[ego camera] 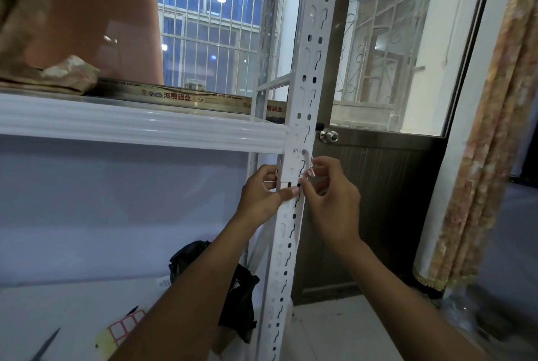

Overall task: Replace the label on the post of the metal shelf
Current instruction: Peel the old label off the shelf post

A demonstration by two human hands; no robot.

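A white perforated metal post (310,49) of the shelf runs top to bottom through the middle. A white label (294,167) is stuck on the post just below the shelf beam (139,124). My left hand (262,191) grips the post from the left, its thumb pressed on the post front under the label. My right hand (329,194) pinches a small, crumpled, red-edged piece of label (311,170) at the post's right edge. Whether that piece is still joined to the post is unclear.
A sheet of red-bordered blank labels (123,328) lies on the lower shelf at bottom left, next to a black bag (241,288). A round door knob (329,135) sits just right of the post. A patterned curtain (489,142) hangs on the right.
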